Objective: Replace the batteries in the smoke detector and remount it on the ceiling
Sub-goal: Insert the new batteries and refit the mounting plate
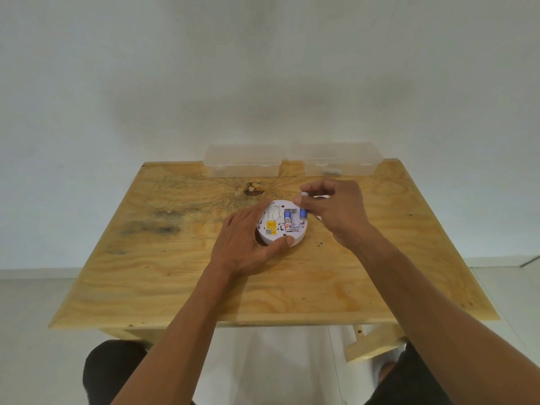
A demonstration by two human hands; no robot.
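At frame centre, the detector [281, 223] lies back-up on the desk [163, 276]. The left hand [244, 242] cups its left rim, fingers [287, 240] clasping it. One battery [288, 223] sits in the bay. The right hand [336, 211] pinches a second battery [304, 206] over the detector's upper-right edge. Two clear boxes [244, 160] stand at the desk's far edge.

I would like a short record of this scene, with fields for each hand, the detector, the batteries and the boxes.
left hand: steadies the smoke detector, thumb on its near edge
right hand: holds a battery at the detector's right side
smoke detector: lies back-up on the wooden table, compartment open
seated battery: one in the compartment
clear boxes: two at the table's far edge, lids shut
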